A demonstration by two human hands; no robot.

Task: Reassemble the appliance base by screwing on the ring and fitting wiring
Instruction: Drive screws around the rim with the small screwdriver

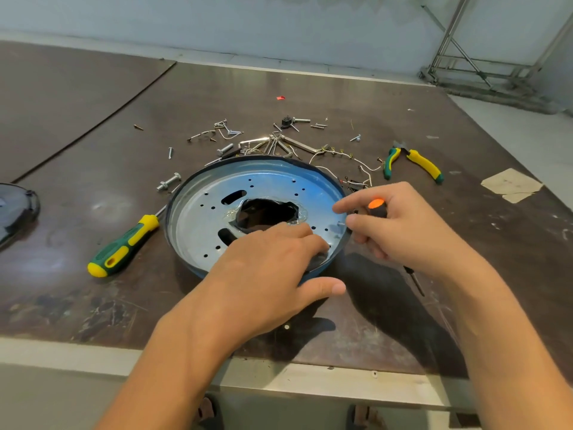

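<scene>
A round metal appliance base (217, 200) with a dark rim, several small holes and a jagged central opening lies on the table. My left hand (269, 274) grips its near right rim, fingers inside the dish and thumb outside. My right hand (400, 225) holds a black screwdriver with an orange cap (376, 206) in its curled fingers, shaft pointing down toward me, while thumb and forefinger pinch a small screw (341, 224) at the base's right rim. White wiring (347, 156) lies behind the base.
A green-yellow screwdriver (124, 246) lies left of the base. Green-yellow pliers (415, 162) lie at the right. Loose screws, bolts and hex keys (266, 141) are scattered behind the base. A dark cover (15, 209) sits at the left edge. The table's front edge is near me.
</scene>
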